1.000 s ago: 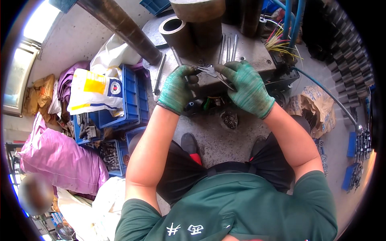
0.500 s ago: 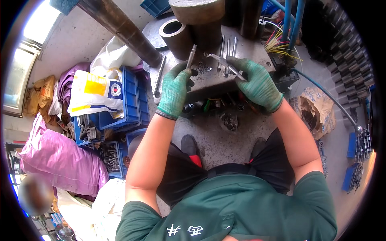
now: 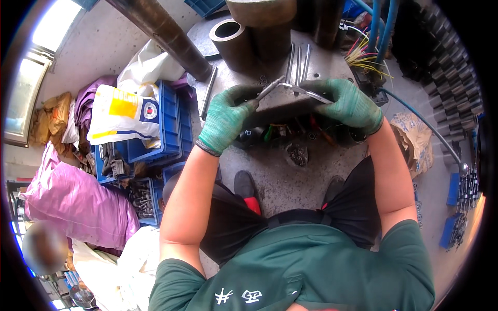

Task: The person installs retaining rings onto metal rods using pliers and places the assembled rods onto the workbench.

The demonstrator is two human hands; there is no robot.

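Observation:
Green-gloved, my left hand (image 3: 226, 117) is closed round a short metal rod (image 3: 270, 88), which slants up to the right from the fingers. My right hand (image 3: 354, 105), in a matching glove, grips a slim metal tool with a bent tip (image 3: 305, 92). That tip meets or overlaps the rod's upper end; whether they touch I cannot tell. Both are held above the front edge of a metal worktable (image 3: 327, 65). Behind them several thin metal rods (image 3: 299, 65) lie on the table, and another metal rod (image 3: 209, 92) rests along its left side.
A thick steel tube (image 3: 228, 46) and a larger steel cylinder (image 3: 267, 31) stand at the back. Blue crates (image 3: 168, 124) with a white bag are stacked left, beside a purple sack (image 3: 78, 202). Coloured wires (image 3: 363, 57) and a paper sack (image 3: 412, 140) lie right.
My left hand has tilted the rod from near upright toward the right. My right hand has moved slightly right and down, and the rod's end and the tool's tip have come together.

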